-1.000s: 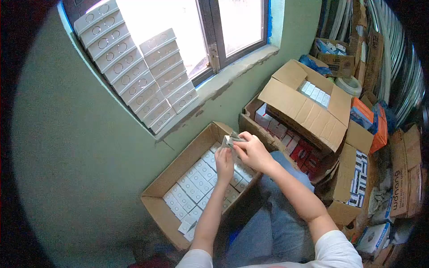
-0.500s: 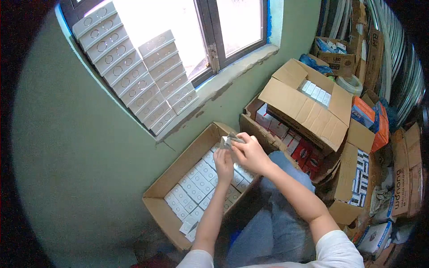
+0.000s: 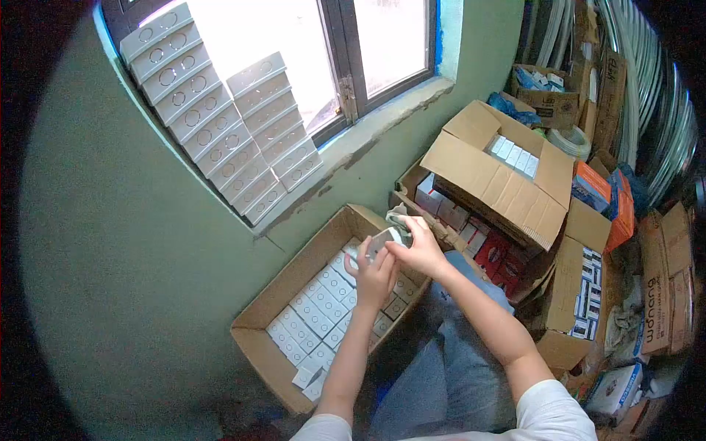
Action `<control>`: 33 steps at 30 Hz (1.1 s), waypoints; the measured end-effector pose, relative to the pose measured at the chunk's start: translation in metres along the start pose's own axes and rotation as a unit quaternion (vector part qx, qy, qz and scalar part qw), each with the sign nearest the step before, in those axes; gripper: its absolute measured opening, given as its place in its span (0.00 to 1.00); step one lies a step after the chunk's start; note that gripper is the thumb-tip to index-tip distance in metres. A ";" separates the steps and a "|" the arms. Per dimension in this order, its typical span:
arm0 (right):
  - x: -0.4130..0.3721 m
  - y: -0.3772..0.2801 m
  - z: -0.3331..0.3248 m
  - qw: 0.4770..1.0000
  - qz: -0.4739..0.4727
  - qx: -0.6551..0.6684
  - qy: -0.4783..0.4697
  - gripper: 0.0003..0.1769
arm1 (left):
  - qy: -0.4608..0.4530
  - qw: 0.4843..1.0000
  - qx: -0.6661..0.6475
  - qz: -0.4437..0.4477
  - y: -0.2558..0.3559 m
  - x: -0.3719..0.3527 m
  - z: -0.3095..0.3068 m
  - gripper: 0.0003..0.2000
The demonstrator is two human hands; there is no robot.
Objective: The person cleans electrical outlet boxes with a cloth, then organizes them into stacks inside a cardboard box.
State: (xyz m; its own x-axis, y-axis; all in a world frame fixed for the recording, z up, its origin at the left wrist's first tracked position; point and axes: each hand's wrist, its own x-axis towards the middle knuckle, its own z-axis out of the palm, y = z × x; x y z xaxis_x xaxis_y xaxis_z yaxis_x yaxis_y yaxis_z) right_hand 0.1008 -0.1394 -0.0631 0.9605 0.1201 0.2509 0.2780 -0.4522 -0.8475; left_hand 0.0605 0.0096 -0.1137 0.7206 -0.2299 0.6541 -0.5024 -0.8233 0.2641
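My left hand (image 3: 373, 278) grips a small pale box (image 3: 379, 240) with a flat grey-white face, held above a cardboard carton. In my right hand (image 3: 419, 248) is a crumpled greyish cloth (image 3: 397, 215), bunched beside the small box, its fingers near the box's right edge. Below both hands stands the open carton (image 3: 254, 339), filled with rows of small white boxes (image 3: 318, 312) marked with dark rings. A few of them lie loose and tilted at its near end. My forearms cover part of the rows.
Two stepped stacks of white ringed boxes (image 3: 193, 116) stand on the windowsill (image 3: 390, 136). To the right are an open carton (image 3: 500, 192) on a larger box, a carton of blue-and-white packs (image 3: 588, 294), orange boxes (image 3: 621, 217) and coiled tubing (image 3: 640, 95).
The small box has turned so its flat face shows, and my left fingers have spread around it. My right hand has shifted slightly right and down, with the cloth now standing up more.
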 end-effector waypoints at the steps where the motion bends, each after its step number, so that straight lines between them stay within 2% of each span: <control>1: -0.001 -0.004 0.002 1.000 0.008 -0.004 0.018 0.38 | -0.012 0.999 -0.016 -0.026 0.001 0.000 0.001 0.19; 2: -0.001 -0.006 0.005 0.999 0.007 -0.010 0.049 0.36 | -0.023 0.998 -0.032 -0.052 0.002 0.000 0.002 0.21; 6: -0.010 -0.010 0.028 0.988 0.011 -0.025 0.152 0.30 | -0.026 0.952 -0.287 -0.100 -0.010 -0.007 0.020 0.31; 7: -0.013 -0.011 0.033 0.985 0.012 -0.025 0.172 0.29 | -0.016 0.948 -0.295 -0.114 -0.014 -0.010 0.026 0.31; 9: -0.018 -0.015 0.039 0.989 -0.007 -0.030 0.142 0.27 | 0.005 0.940 -0.310 -0.144 -0.022 -0.014 0.032 0.31; 10: -0.020 -0.018 0.040 0.990 -0.036 -0.018 0.132 0.23 | 0.000 0.955 -0.253 -0.158 -0.028 -0.013 0.031 0.29; 13: -0.022 -0.031 0.027 0.995 -0.073 -0.030 0.067 0.16 | -0.063 0.943 -0.262 -0.196 -0.049 -0.005 0.010 0.26; 14: -0.022 -0.034 0.025 0.995 -0.077 -0.039 0.042 0.16 | -0.039 0.954 -0.234 -0.182 -0.046 -0.002 0.000 0.23; 17: -0.027 -0.037 0.027 0.984 -0.152 -0.095 0.005 0.18 | -0.059 0.898 -0.366 -0.236 -0.036 0.011 -0.014 0.23; 18: -0.028 -0.036 0.028 0.981 -0.158 -0.112 -0.028 0.21 | -0.021 0.917 -0.333 -0.218 -0.036 0.011 -0.010 0.22; 21: -0.033 -0.045 0.025 0.973 -0.172 -0.130 -0.076 0.24 | -0.048 0.851 -0.442 -0.280 -0.033 0.009 -0.011 0.23; 22: -0.032 -0.045 0.023 0.968 -0.184 -0.148 -0.081 0.25 | -0.023 0.818 -0.496 -0.291 -0.032 0.003 -0.007 0.25; 25: -0.027 -0.050 0.016 0.951 -0.240 -0.192 -0.025 0.30 | 0.047 0.718 -0.610 -0.332 -0.040 -0.004 0.008 0.23; 26: -0.026 -0.052 0.014 0.943 -0.256 -0.211 -0.011 0.28 | 0.025 0.662 -0.673 -0.329 -0.045 -0.007 0.009 0.26; 29: -0.024 -0.055 0.014 0.928 -0.288 -0.234 0.029 0.24 | 0.061 0.724 -0.608 -0.320 -0.056 -0.025 0.030 0.28; 32: -0.027 -0.052 0.024 0.909 -0.311 -0.277 0.002 0.22 | 0.080 0.794 -0.534 -0.280 -0.047 -0.023 0.021 0.26; 33: -0.029 -0.052 0.026 0.911 -0.311 -0.272 -0.007 0.21 | 0.101 0.763 -0.559 -0.309 -0.044 -0.021 0.019 0.27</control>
State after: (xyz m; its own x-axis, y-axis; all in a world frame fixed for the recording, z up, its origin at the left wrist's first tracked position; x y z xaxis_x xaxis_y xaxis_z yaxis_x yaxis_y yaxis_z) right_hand 0.0591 -0.0966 -0.0382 0.6205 0.5118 0.5942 0.7248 -0.6636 -0.1852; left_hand 0.0765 0.0408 -0.1518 0.9533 0.2010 0.2255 -0.2713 0.2416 0.9317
